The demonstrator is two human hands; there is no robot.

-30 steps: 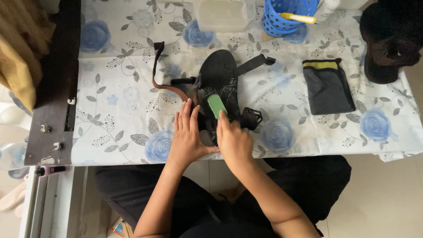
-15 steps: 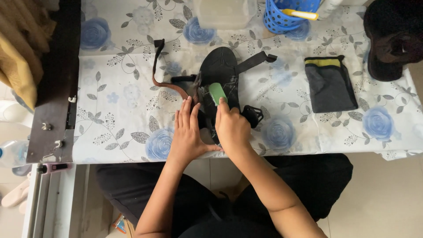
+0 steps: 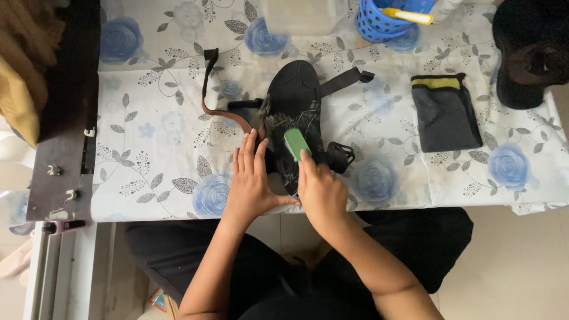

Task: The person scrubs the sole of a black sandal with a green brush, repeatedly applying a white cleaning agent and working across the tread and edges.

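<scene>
at the far left of the frame a dark wooden board with small metal fittings (image 3: 59, 118) runs beside the table edge, and right of it the white tablecloth printed with blue roses and grey leaves (image 3: 154, 136) covers the table. in the middle of the frame lies the black rubber sandal with a worn, scuffed footbed (image 3: 294, 106), heel toward the lower edge, its brown and black webbing strap (image 3: 214, 101) trailing loose to the upper left. the left hand (image 3: 252, 184) lies flat with fingers stretched out and released, pressing the sandal's left edge and the cloth beside it rather than gripping anything. just right of it the right hand (image 3: 323, 192) is curled and clenched around the small green scrubbing brush (image 3: 296, 144), which sits on the lower half of the footbed. since the left hand only presses down, a hard stroke could make the sandal skid or pivot on the smooth cloth, and the heel already lies close to the table's near edge, so it might slide off toward the lap. the cloth itself could bunch under the palm. the loose strap and the black buckle strap (image 3: 339, 157) right of the brush could snag the bristles. further right lies a dark grey folded cloth pouch with a yellow band (image 3: 444, 112), well apart, and at the upper right a blue plastic basket (image 3: 379, 21) and a black shoe (image 3: 527, 53); flicked dirt might reach the pouch.
</scene>
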